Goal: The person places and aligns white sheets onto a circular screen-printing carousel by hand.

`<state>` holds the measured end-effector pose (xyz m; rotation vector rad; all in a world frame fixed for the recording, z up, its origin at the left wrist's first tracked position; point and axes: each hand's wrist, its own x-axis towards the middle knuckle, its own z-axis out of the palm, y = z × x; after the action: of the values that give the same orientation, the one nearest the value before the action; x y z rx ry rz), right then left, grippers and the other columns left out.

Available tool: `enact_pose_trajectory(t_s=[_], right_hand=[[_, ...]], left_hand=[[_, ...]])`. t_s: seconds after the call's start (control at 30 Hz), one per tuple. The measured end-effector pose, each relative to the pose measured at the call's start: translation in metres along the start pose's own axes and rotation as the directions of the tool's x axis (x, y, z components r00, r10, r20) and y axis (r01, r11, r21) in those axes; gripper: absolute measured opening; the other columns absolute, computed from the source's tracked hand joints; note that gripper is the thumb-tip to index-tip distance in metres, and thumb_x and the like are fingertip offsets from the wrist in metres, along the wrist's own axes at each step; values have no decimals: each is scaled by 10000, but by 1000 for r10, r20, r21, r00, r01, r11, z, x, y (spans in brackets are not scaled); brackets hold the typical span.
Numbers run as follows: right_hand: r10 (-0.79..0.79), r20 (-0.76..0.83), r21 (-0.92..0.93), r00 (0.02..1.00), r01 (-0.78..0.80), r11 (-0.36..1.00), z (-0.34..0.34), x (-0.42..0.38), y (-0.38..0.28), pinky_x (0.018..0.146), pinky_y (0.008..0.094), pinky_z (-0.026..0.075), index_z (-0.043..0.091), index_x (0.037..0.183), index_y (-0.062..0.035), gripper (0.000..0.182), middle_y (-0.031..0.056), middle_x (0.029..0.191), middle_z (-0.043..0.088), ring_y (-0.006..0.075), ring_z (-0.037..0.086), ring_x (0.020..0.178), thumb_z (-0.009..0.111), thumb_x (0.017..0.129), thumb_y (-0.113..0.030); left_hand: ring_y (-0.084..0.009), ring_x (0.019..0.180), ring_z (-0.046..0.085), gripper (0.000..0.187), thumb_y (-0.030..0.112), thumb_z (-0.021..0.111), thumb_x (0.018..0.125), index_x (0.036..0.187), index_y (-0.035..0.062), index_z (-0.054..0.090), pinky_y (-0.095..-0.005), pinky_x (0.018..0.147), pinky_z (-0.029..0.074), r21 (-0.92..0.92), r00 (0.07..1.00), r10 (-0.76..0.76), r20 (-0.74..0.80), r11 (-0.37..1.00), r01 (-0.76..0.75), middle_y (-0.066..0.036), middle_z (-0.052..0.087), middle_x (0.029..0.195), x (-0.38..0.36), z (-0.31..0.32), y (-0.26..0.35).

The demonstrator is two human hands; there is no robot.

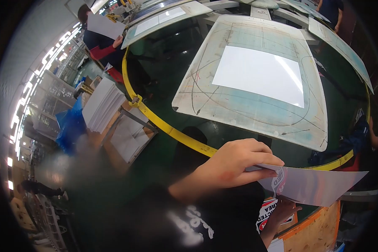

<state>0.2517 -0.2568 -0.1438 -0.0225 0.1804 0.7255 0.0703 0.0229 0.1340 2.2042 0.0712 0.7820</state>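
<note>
My left hand pinches the near-left edge of a thin glossy sheet between thumb and fingers. The sheet is tilted and bowed, and printed letters show on its shiny face near my fingertips. Below it, my right hand is in shadow, fingers stretched out to the right over printed signs with red, black and white lettering. The sheet's lower edge passes close above this hand. Ahead, a white blank sheet lies flat on a stained, pale platen.
A yellow curved rail runs between me and the platen. More platens stand around the machine. Stacked white sheets are at left, beside blue plastic. A wooden panel stands lower right. Another person holds a white sheet.
</note>
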Motion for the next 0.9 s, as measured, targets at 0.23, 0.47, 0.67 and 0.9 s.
enact_pose_trajectory(t_s=[0.23,0.47,0.67,0.9], right_hand=[[-374,-331,-638,866,87,765,80,-3,45,1039,471,268,304,1371,-57,582,152,1357,391,287,368,1253,214,980,-478],[-44,59,407,997,16,913,-21,1,-19,1076,482,244,293,1379,-79,516,145,1422,302,276,298,1312,204,996,-413],[-315,-237,-662,919,85,745,71,-6,40,1103,469,200,258,1386,-89,471,133,1433,274,265,267,1329,233,1003,-362],[-350,-279,-688,894,68,722,77,-5,45,1100,463,194,266,1371,-72,464,141,1389,328,266,309,1304,244,1005,-355]], left_hand=[[-246,841,606,249,199,674,763,1003,131,672,-342,704,484,-77,998,40,-49,996,-43,-68,641,912,0,-2,2],[-253,841,605,247,199,663,771,1008,127,668,-344,706,483,-59,1000,5,-21,998,-6,-73,640,905,1,0,2],[-258,840,604,245,197,655,777,1010,123,665,-345,708,481,-31,999,-33,-7,999,33,-77,638,899,0,0,2],[-262,839,602,244,198,653,779,1010,122,662,-347,710,480,-161,992,55,-115,984,-74,-81,635,900,0,1,1]])
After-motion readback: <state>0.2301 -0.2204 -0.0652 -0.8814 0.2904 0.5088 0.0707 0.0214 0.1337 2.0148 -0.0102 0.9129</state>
